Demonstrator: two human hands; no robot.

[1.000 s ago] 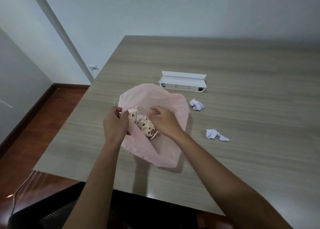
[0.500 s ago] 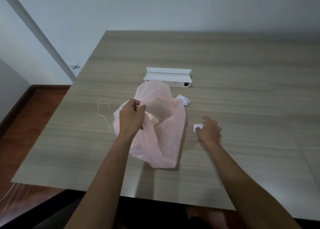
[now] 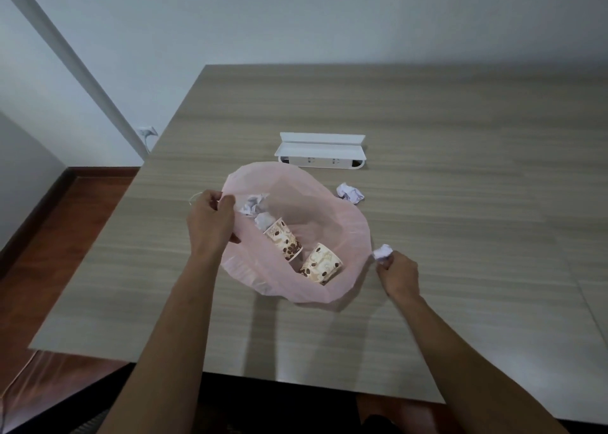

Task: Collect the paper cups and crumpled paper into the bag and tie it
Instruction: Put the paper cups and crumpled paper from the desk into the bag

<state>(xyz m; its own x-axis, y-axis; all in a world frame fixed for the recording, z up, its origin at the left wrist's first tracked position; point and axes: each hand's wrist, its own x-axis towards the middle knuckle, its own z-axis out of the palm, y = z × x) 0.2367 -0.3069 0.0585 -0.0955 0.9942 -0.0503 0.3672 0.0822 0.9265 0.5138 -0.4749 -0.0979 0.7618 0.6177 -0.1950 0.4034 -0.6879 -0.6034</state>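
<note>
A pink plastic bag (image 3: 329, 203) lies open on the wooden tabletop (image 3: 460, 203), its mouth spread wide toward the camera. Inside it rest two paper cups, both printed with brown coffee-bean patterns: one cup (image 3: 283, 239) near the middle of the bag, tipped with its rim toward 11 o'clock, and a second cup (image 3: 321, 264) just beside it at 4 o'clock, lying on its side. Lettering on the first cup is too small to read. At 11 o'clock from the cups, still within the bag, sit some crumpled paper wads (image 3: 252, 204). The left hand (image 3: 210, 223) is at the bag's 9 o'clock edge, its fingers closed on the rim of the plastic, with a thin pale drawstring (image 3: 194, 196) looping out beside the knuckles. The right hand (image 3: 398, 274) is at the bag's 4 o'clock side, just outside the rim, fingers pinched around a small paper ball (image 3: 382, 252). Another crumpled paper (image 3: 350, 193) lies loose on the tabletop at 2 o'clock from the bag, close to its edge. Beyond the bag at 12 o'clock stands a long white box (image 3: 321, 152) with its lid flipped open; small dark marks on its front face cannot be read. A wall socket (image 3: 147, 131) shows on the wall off the tabletop's far left corner.
</note>
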